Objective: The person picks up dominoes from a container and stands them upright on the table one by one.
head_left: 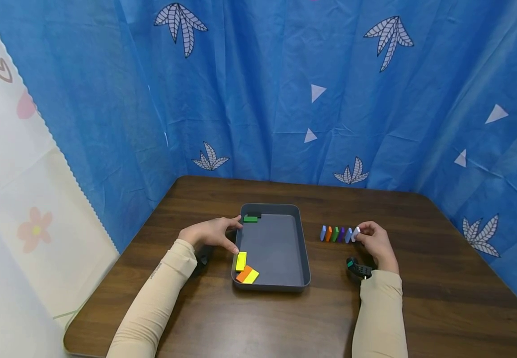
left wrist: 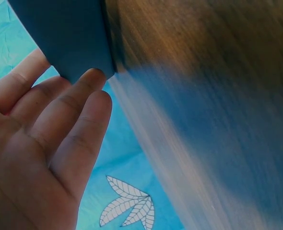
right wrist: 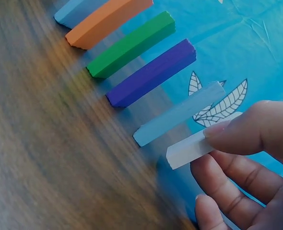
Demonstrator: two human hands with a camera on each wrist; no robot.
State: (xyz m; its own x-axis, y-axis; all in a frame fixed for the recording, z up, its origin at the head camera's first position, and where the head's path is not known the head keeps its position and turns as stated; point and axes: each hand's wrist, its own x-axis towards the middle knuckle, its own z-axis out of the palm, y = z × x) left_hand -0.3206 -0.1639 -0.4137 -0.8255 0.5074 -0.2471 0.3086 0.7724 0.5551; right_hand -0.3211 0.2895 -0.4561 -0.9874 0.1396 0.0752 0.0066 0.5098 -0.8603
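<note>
The person's beige-sleeved left forearm (head_left: 153, 298) slanted forward and inward, its bare left hand (head_left: 211, 232) spread, with left thumb (head_left: 229, 244) well apart from fairly straight left fingers (left wrist: 67, 112). The beige-sleeved right forearm (head_left: 380, 313) pointed almost straight ahead; the bare right hand (head_left: 376, 243) angled inward, right thumb (right wrist: 249, 132) pinching against bent right fingers (right wrist: 228, 191).

The tray (head_left: 276, 248) lies on the table (head_left: 442, 288), with loose blocks (head_left: 240, 261) in its near left corner, another block (head_left: 250, 219) in its far left corner and the left hand (head_left: 214, 232) at its left rim. To its right stands a row of blocks (head_left: 335, 234), the rightmost block (head_left: 355, 234) in the right hand (head_left: 378, 244). Behind the table hangs a curtain (head_left: 263, 99).
</note>
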